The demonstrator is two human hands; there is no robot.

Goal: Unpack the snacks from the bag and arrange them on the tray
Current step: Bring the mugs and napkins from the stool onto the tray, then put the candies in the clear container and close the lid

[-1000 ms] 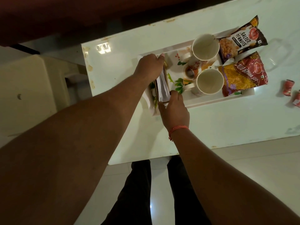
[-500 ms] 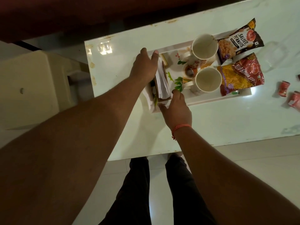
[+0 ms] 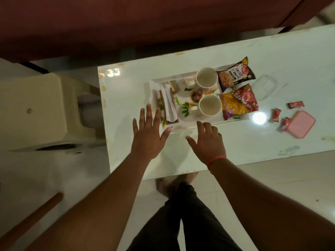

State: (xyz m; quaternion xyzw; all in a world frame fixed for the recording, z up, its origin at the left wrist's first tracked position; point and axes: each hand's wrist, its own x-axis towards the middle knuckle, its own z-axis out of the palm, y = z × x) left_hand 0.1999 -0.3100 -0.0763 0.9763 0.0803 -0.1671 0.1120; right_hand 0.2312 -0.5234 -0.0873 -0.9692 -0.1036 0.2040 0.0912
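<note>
White floral tray (image 3: 183, 77), dark peanut packet (image 3: 235, 74), red-yellow snack packet (image 3: 239, 102), pink lid (image 3: 301, 126)

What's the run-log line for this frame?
left hand: open, empty | right hand: open, empty | tray: two mugs, napkin stack, peanuts packet, red snack packet | small red packets: off tray

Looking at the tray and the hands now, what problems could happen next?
1. The salted peanuts packet and the red snack packet overhang the tray's right end; lifting or tilting it could slide them off.
2. The two mugs stand close together, so a jolt might knock them.
3. The paper napkins stand loosely at the left end; the open left hand close by may topple them.
</note>
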